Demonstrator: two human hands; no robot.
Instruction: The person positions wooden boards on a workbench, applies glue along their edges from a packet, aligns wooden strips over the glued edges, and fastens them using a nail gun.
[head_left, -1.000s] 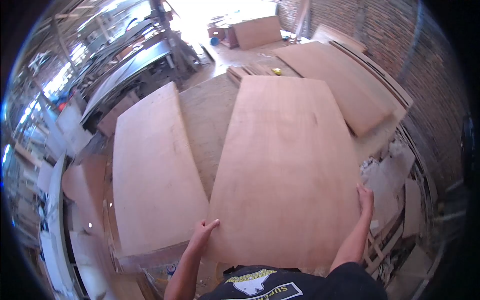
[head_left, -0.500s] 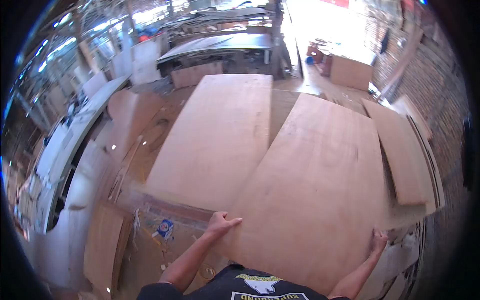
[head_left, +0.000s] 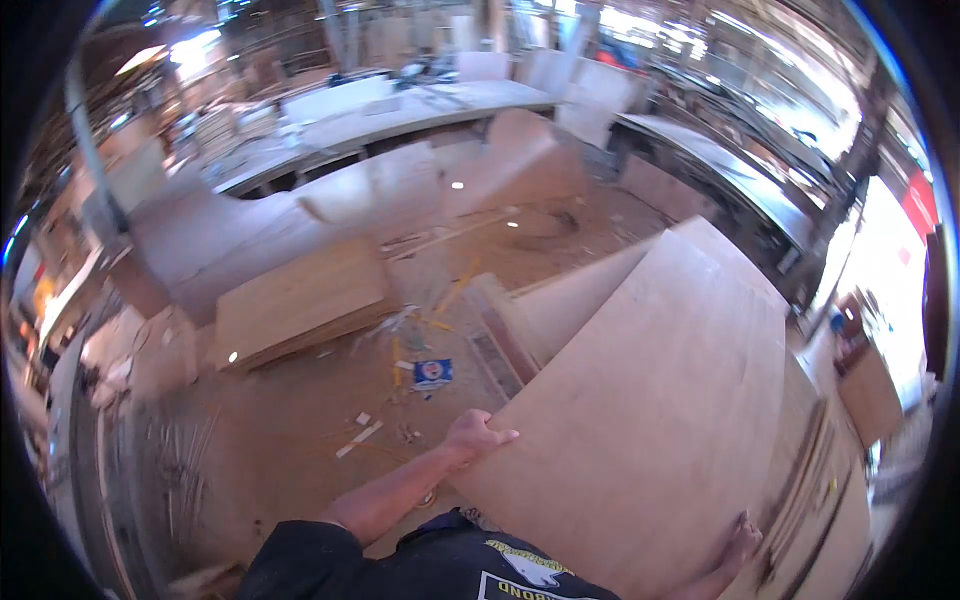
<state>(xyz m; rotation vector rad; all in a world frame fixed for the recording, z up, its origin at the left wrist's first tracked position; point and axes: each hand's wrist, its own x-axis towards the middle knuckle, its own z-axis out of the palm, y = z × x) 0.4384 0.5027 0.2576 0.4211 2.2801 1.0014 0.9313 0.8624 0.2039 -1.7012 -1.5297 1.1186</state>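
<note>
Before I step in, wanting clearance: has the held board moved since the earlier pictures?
Yes, the held board has shifted left, now overlapping the lower board it once lay beside.

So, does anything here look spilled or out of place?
Yes, the floor looks littered: a blue packet and pale scraps lie loose near the board stack, left of the held sheet, probably like unswept rubbish.

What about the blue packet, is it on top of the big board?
No, the blue packet lies on the floor, left of the big board.
</note>
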